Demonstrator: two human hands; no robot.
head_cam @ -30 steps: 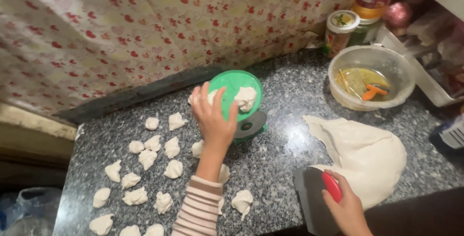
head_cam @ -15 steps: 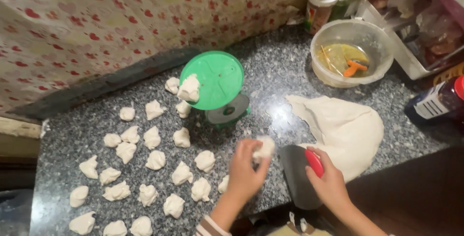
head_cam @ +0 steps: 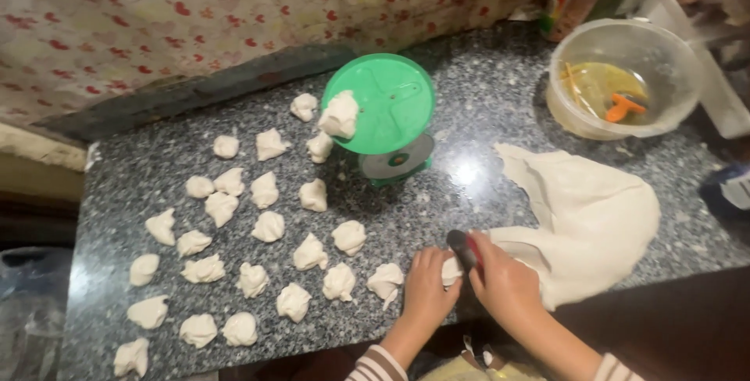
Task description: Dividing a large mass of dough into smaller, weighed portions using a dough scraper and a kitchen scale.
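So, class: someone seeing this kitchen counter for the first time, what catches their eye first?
Probably the rows of small dough pieces spread over the left of the granite counter. Next, the green kitchen scale behind them with one dough lump on its pan. At the front edge, both hands meet beside a large dough sheet.

I count about twenty-four small dough lumps (head_cam: 269,226) left of and below the green scale (head_cam: 388,108), one pan lump (head_cam: 340,114) on it, one large dough sheet (head_cam: 594,217) and one plastic bowl (head_cam: 672,61) to its right, one red-handled scraper (head_cam: 466,250) below it
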